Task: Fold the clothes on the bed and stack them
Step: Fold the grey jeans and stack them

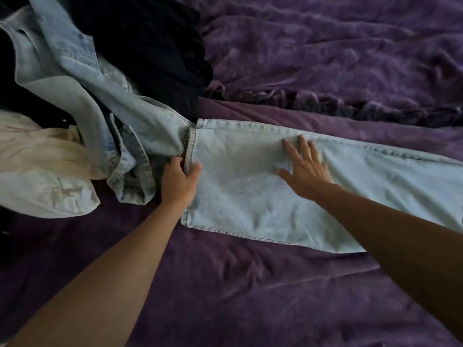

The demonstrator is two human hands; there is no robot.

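Note:
A pair of light blue jeans (245,196) lies flat across the purple bed (225,284), stretching off to the right. My left hand (179,182) grips the hem at the jeans' left end, thumb on top and fingers tucked under the edge. My right hand (304,169) lies flat on the denim with fingers spread, pressing it down. More light blue denim (75,71) is bunched in a heap to the left, touching the flat jeans at the hem.
A cream garment (42,169) lies crumpled at the left edge. Dark black clothing (155,46) is piled at the top left behind the denim. A rumpled purple blanket (325,58) covers the far right of the bed.

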